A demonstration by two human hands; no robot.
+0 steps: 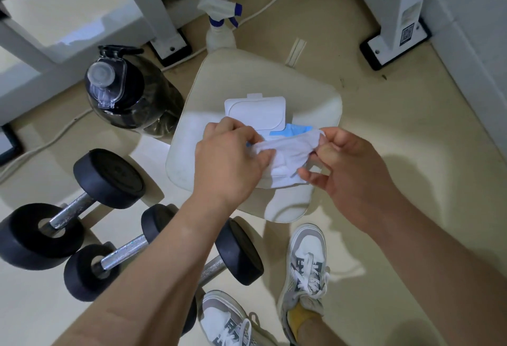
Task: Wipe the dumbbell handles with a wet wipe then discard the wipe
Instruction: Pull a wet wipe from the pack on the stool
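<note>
Item: wet wipe [288, 153], white, crumpled, stretched crosswise between two hands above the front half of a cream stool seat [315, 93].

Grip: left hand [227, 162] has its fingers curled round the wipe's left end. Right hand [356, 173] pinches the right end between thumb and fingertips. The sheet sags slightly in the middle, its lower edge hanging free toward the seat's front rim.

Source: wipe pack [297, 129], blue, lying on the seat just behind the hands, with its white flip lid [255, 111] standing open (the left hand hides the pack's near corner).

Dumbbells: three, black-ended with metal handles, on the floor left of the stool and well apart from the wipe: rear dumbbell [72, 207], middle dumbbell [123, 253], and third dumbbell [238, 252], which is partly covered by the left forearm. Neither hand touches them.

Also present: dark water jug [131, 96] beside the stool's left edge, spray bottle [219, 30] behind the stool, two sneakers [307, 263] at bottom.
</note>
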